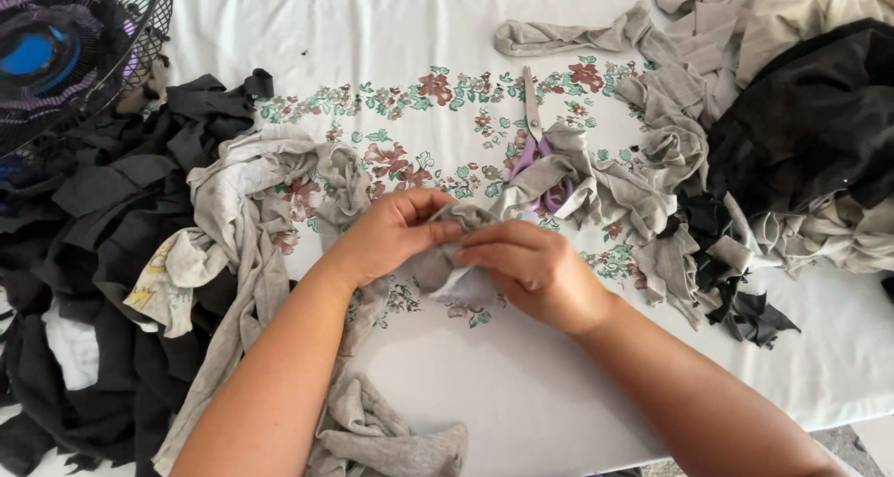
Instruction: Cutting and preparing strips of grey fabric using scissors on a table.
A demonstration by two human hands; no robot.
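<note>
A white floral tablecloth (419, 30) fills the frame. At centre, the left hand (386, 235) and right hand (535, 267) pinch a grey fabric strip (456, 258) between closed fingers, keeping it bunched; purple-handled scissors (535, 151) lie just above within reach.

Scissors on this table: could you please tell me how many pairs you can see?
1. The purple-handled metal scissors lie on the floral white tablecloth, beyond both hands, handles partly under grey fabric strips. More could be hidden beneath the cloth piles.
</note>
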